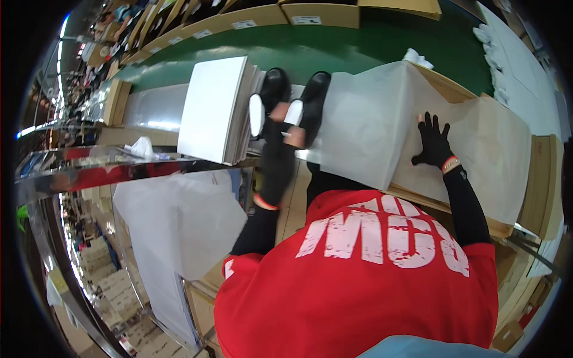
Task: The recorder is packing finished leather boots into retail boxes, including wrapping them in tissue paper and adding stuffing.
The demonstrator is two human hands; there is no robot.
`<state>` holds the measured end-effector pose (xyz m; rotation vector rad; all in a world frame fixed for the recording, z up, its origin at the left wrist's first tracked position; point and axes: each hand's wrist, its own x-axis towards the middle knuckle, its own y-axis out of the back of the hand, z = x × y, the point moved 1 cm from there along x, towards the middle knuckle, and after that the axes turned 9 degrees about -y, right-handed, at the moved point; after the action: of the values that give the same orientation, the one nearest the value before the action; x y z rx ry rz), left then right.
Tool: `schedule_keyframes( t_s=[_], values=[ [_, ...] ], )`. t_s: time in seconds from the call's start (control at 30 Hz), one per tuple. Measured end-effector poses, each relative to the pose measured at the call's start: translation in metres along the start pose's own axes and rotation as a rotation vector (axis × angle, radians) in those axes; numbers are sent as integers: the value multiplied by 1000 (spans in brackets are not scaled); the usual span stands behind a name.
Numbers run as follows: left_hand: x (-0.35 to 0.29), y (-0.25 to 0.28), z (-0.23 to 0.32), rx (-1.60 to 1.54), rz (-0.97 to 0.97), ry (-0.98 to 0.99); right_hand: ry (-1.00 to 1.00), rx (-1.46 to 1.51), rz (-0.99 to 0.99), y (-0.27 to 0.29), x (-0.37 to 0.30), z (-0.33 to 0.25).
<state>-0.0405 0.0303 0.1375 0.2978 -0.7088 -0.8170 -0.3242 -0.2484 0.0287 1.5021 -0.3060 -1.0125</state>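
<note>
My left hand (278,154), in a black glove with bare fingertips, reaches between a pair of black shoes (313,98). Its fingertips overlap the shoes' near ends, where white inner pieces (256,115) show. Motion blurs these fingers, so whether they grip anything is unclear. My right hand (434,141), in the same kind of glove, lies with fingers spread on white tissue paper (365,128). The paper lines an open cardboard box (449,85) and drapes over its left side. Left of the shoes, a stack of white sheets or boards (212,110) stands close by.
Cardboard boxes (322,14) line the far side of the green surface (352,51). White sheets (179,221) hang below the metal rail (101,170) at left. Crumpled white paper (142,148) sits on the rail. More cardboard (540,185) stands at the right.
</note>
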Motion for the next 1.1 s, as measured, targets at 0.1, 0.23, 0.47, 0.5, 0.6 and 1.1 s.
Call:
schedule_keyframes(
  t_s=[0.1, 0.23, 0.47, 0.5, 0.6, 1.1],
  values=[
    [-5, 74, -31, -30, 49, 324, 19, -58, -68, -16, -4, -19],
    [-52, 57, -122, 127, -13, 175, -33, -5, -31, -5, 17, -34],
    [21, 85, -101, 199, 335, 309, 61, 156, -49, -5, -2, -28],
    [32, 109, -91, 174, 411, 219, 85, 280, -29, -13, -3, -16],
    [60, 184, -41, -227, 405, 328, 156, 797, 98, -16, -12, 10],
    [94, -64, 39, -517, -370, 154, 180, 1253, -307, 119, -75, -26]
  ],
)
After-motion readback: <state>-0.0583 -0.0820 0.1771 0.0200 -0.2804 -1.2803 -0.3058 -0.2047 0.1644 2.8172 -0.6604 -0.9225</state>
